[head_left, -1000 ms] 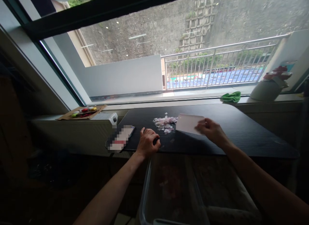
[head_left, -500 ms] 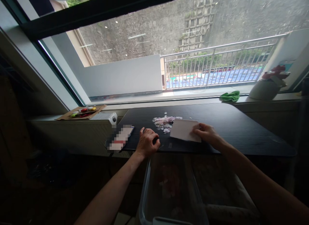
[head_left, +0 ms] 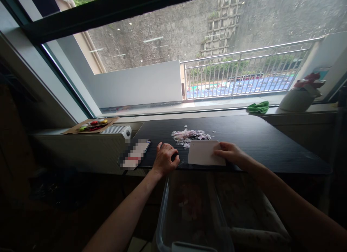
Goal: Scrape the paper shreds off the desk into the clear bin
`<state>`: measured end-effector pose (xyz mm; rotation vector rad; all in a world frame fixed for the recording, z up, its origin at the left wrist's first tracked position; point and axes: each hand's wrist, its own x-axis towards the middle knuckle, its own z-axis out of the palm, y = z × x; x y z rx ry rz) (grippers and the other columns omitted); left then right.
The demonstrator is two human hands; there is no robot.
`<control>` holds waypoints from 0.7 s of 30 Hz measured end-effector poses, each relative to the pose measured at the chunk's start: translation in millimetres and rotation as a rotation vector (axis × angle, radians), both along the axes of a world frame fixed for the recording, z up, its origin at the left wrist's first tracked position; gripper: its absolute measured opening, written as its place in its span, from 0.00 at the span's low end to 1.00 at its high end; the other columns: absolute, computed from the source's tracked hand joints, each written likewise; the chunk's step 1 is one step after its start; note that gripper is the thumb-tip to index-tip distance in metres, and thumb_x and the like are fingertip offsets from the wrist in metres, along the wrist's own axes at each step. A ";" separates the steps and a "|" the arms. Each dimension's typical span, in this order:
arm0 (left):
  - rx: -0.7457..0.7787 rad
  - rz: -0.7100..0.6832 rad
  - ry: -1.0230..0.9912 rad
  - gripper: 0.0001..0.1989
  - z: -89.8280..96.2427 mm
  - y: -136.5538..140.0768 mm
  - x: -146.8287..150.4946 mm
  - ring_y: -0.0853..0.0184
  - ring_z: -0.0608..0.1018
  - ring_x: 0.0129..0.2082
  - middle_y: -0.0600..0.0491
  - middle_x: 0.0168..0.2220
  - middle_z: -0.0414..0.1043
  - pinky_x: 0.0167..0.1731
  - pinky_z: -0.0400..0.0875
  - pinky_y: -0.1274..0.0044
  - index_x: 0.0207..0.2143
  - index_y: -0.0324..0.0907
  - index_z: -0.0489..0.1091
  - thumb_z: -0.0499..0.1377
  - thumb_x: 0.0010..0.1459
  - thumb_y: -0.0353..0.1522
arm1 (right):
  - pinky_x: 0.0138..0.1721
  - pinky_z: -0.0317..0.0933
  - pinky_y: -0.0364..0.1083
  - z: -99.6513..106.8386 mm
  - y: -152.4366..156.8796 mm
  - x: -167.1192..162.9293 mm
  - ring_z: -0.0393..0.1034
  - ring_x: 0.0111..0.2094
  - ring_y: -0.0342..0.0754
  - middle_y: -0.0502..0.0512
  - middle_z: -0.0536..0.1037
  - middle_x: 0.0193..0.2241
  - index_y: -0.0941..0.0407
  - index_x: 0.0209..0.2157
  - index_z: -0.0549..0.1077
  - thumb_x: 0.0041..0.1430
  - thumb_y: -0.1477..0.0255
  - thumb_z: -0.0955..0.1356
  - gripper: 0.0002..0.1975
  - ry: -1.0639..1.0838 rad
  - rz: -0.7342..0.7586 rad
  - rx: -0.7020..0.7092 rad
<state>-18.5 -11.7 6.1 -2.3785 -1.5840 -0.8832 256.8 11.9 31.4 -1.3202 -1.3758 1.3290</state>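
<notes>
My right hand [head_left: 227,152] pinches the right side of a flat white scraper [head_left: 203,152], which has a small hole near its upper left corner. The scraper stands close to the near edge of the dark table [head_left: 238,133], just in front of a heap of small pale paper-like scraps [head_left: 185,136]. My left hand [head_left: 166,158] lies at the table's near edge, left of the scraper, its fingers curled loosely toward the thumb with nothing visible in them. Below the edge sits a clear plastic bin [head_left: 162,216], with some pale and reddish bits dimly visible inside.
A phone [head_left: 135,154], partly blurred out, lies at the table's left corner. Beyond it is a radiator [head_left: 119,131] with a brown sheet [head_left: 73,129] holding colourful items. On the window sill are a green cloth [head_left: 258,107] and a pale container [head_left: 296,100].
My right hand has drawn the scraper toward the near table edge and slightly left, uncovering more scraps behind it. My left hand has hardly moved.
</notes>
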 end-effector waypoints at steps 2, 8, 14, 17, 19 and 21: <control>-0.006 -0.002 0.001 0.06 0.2 -0.2 0.1 0.60 0.72 0.43 0.52 0.33 0.71 0.59 0.52 0.56 0.31 0.43 0.72 0.56 0.51 0.32 | 0.29 0.70 0.44 -0.1 -0.8 0.4 0.75 0.27 0.47 0.51 0.81 0.25 0.56 0.26 0.76 0.38 0.75 0.74 0.08 0.011 0.016 -0.003; -0.004 -0.002 0.003 0.06 0.8 -0.8 0.2 0.60 0.72 0.43 0.51 0.33 0.71 0.59 0.52 0.56 0.31 0.43 0.72 0.56 0.51 0.31 | 0.31 0.71 0.46 -7.6 1.6 3.9 0.76 0.29 0.49 0.52 0.82 0.27 0.57 0.29 0.76 0.37 0.71 0.74 0.12 0.034 0.038 0.052; -0.004 -0.003 -0.007 0.05 0.8 -0.8 0.5 0.60 0.72 0.43 0.52 0.33 0.72 0.59 0.52 0.55 0.30 0.44 0.72 0.56 0.51 0.31 | 0.32 0.71 0.46 2.4 -4.4 12.4 0.77 0.31 0.51 0.53 0.82 0.29 0.56 0.29 0.76 0.36 0.69 0.74 0.14 0.023 0.073 0.071; -0.006 -0.004 -0.007 0.06 0.6 -0.7 0.5 0.60 0.72 0.43 0.51 0.33 0.72 0.59 0.51 0.55 0.31 0.43 0.72 0.56 0.51 0.31 | 0.32 0.71 0.46 4.6 -6.4 13.5 0.77 0.30 0.50 0.52 0.82 0.28 0.56 0.28 0.76 0.35 0.69 0.74 0.13 0.034 0.057 0.069; -0.002 -0.001 -0.008 0.06 0.3 -0.5 0.3 0.60 0.72 0.43 0.51 0.33 0.72 0.59 0.52 0.55 0.30 0.43 0.72 0.56 0.51 0.31 | 0.31 0.71 0.46 0.9 -5.4 12.1 0.77 0.30 0.50 0.52 0.82 0.27 0.55 0.28 0.76 0.35 0.69 0.74 0.12 0.029 0.043 0.084; 0.000 -0.002 -0.009 0.06 0.1 -0.4 0.1 0.60 0.72 0.43 0.52 0.33 0.72 0.59 0.52 0.55 0.30 0.44 0.72 0.56 0.51 0.31 | 0.31 0.71 0.46 -5.1 -3.4 9.6 0.77 0.30 0.50 0.52 0.82 0.27 0.55 0.28 0.75 0.37 0.68 0.73 0.12 0.020 0.039 0.101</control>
